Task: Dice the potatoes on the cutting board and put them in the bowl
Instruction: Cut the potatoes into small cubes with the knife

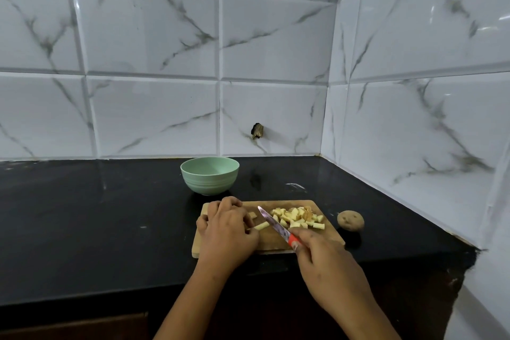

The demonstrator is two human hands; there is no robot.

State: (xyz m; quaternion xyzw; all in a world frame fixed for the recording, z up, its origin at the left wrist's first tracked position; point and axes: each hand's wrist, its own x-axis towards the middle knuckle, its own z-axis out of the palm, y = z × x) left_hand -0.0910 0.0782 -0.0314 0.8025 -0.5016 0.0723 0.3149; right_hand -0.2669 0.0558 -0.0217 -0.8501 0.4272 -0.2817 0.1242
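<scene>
A wooden cutting board [273, 241] lies on the black counter. On its right half sits a pile of pale diced potato [296, 217]. My left hand [227, 230] rests curled over the board's left side, holding down potato strips [260, 226] that poke out by its fingers. My right hand [323, 259] grips the red handle of a knife [273, 223]; the blade points up and left, its tip just right of the strips. A whole unpeeled potato [350, 220] lies on the counter right of the board. The green bowl [209, 175] stands behind the board, and I see nothing inside it.
The black counter [96, 215] runs left and ends at a front edge below my wrists. Marble-patterned tiled walls close the back and the right side, meeting in a corner [321, 156]. A small dark hole [257, 130] marks the back wall.
</scene>
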